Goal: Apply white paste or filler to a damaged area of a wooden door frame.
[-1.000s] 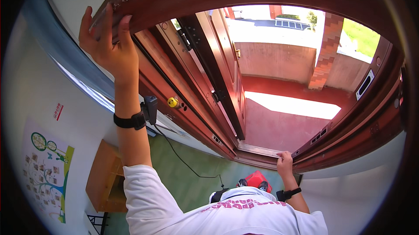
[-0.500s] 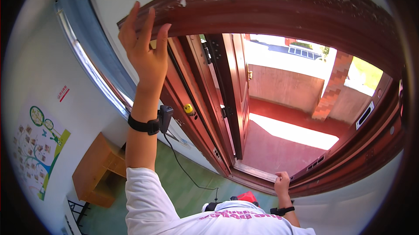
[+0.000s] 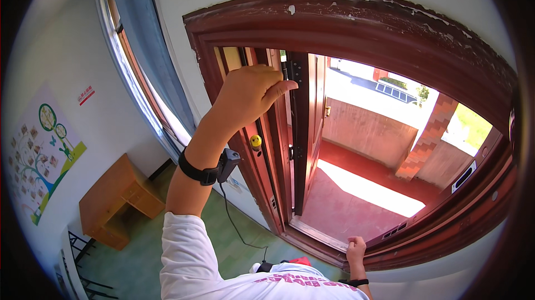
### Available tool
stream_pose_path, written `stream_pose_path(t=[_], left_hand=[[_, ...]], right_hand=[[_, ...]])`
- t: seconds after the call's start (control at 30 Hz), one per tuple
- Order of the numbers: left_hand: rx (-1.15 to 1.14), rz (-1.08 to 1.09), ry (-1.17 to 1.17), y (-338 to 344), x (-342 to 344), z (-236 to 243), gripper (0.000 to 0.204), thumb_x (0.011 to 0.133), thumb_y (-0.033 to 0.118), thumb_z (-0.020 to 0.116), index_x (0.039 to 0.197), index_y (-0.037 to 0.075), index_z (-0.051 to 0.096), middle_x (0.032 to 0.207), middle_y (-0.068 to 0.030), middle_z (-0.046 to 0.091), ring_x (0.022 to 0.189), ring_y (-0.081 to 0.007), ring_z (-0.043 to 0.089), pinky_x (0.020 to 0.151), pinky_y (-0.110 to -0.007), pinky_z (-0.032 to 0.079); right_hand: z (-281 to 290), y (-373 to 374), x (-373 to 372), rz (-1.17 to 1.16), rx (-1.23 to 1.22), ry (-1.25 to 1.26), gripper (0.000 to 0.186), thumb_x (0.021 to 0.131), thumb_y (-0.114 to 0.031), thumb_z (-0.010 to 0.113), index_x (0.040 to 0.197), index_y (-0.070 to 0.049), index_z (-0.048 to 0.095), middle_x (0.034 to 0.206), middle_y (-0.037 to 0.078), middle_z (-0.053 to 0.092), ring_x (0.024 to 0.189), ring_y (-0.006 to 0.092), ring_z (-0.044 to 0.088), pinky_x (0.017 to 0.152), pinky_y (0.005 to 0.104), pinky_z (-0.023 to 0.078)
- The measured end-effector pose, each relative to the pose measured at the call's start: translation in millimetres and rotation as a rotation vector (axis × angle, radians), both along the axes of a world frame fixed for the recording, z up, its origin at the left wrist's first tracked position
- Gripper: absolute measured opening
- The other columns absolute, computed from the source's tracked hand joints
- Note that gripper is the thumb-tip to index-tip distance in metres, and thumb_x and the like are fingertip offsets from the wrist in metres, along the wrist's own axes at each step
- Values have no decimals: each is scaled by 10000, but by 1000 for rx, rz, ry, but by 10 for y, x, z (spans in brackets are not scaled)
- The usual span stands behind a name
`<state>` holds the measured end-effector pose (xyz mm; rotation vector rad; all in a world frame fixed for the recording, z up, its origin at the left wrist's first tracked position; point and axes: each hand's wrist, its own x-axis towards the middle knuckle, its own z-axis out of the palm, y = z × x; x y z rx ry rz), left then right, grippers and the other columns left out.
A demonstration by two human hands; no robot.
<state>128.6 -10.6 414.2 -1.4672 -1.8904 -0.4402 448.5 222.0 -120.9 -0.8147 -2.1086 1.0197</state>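
Observation:
My left hand (image 3: pixel 252 95) is raised in front of the left side of the dark red door frame (image 3: pixel 239 27). Its thumb sticks out to the right, towards the hinge edge of an opened red-brown door (image 3: pixel 313 110); the other fingers bend away, their tips hidden. Whether it touches the frame I cannot tell. Low on the right, my right hand (image 3: pixel 355 251) is held beside the bottom of the frame, its fingers curled in; anything inside them is hidden. On the left jamb is a small yellow round piece (image 3: pixel 256 142).
Paint is chipped along the frame's upper edge. Left are a blue curtain (image 3: pixel 147 38), a wooden desk (image 3: pixel 120 200) and a tree-patterned wall poster (image 3: pixel 42 158). Beyond the doorway stand a low wall (image 3: pixel 368 133) and a brick pillar (image 3: pixel 426 138). A black cable (image 3: pixel 229 216) hangs from my left wrist device.
My left hand has left the frame's top left corner and moved down and right, its fingers bending. The view has shifted, showing more wall above the frame. My right hand stays curled.

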Motion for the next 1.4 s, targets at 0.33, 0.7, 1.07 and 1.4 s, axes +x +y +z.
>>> stream_pose_path(t=[0.33,0.7,1.07,1.4], left_hand=[[527,-334,-344,31,61,377,303,1032,296,476,858,64,564,638,-2,541,559,-93,467,526,-232,368],[-75,-1617,-1090,-36,0,404,501,970,562,399,764,112,479,620,5,456,615,-119,486,517,-228,391],[770,-557,-245,166,156,485,142,1010,170,526,970,44,579,771,-13,563,674,-68,508,574,-198,382],[886,-171,-3,447,-249,528,292,883,170,717,1047,54,506,912,-10,507,825,-88,487,765,-228,405]], right_hand=[[25,-78,-33,12,-68,-25,163,779,41,514,800,12,672,754,144,644,708,244,650,660,329,512],[-234,-81,46,-3,-137,-49,153,760,44,520,754,7,669,754,149,629,699,275,619,641,357,480],[-290,-101,-40,56,-28,-101,169,762,6,524,752,-3,692,739,164,645,686,281,640,645,373,503],[-526,-120,95,27,-57,-130,147,766,-11,540,733,-6,683,731,172,647,702,311,647,666,393,509]])
